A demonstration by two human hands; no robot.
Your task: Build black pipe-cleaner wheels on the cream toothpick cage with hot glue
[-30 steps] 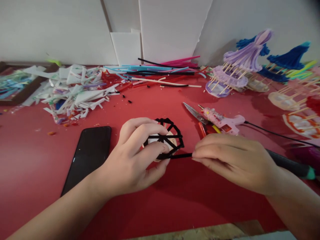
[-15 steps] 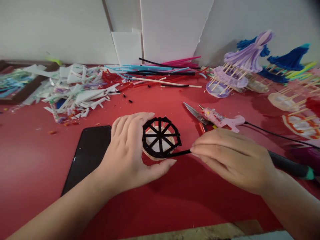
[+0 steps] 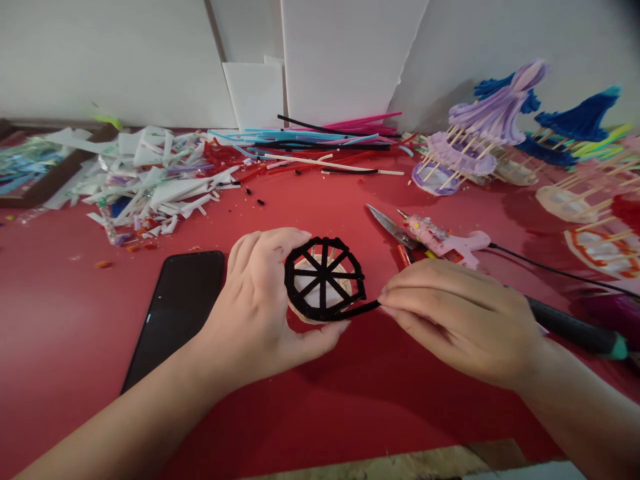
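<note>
A black spoked wheel [image 3: 323, 275], seemingly made of pipe cleaners, is held over a pale round base [image 3: 310, 293], with thin sticks showing between them. My left hand [image 3: 260, 293] curves round the wheel's left side, fingers at the top rim and thumb at the bottom rim. From the lower rim a black pipe cleaner [image 3: 363, 309] runs out to the right. Its free end is pinched between the thumb and fingers of my right hand [image 3: 455, 320].
Left of the work lies a black phone [image 3: 175, 307]. Scissors [image 3: 390, 227] and a pink glue gun [image 3: 445, 237] with a cord are beyond my right hand. White scraps [image 3: 160, 180], coloured pipe cleaners [image 3: 320, 140] and a purple-roofed carousel model [image 3: 480, 133] stand farther back.
The wheel has shifted slightly right and down, and my left thumb now meets its lower rim. My right hand has moved a little left, keeping its pinch on the pipe cleaner.
</note>
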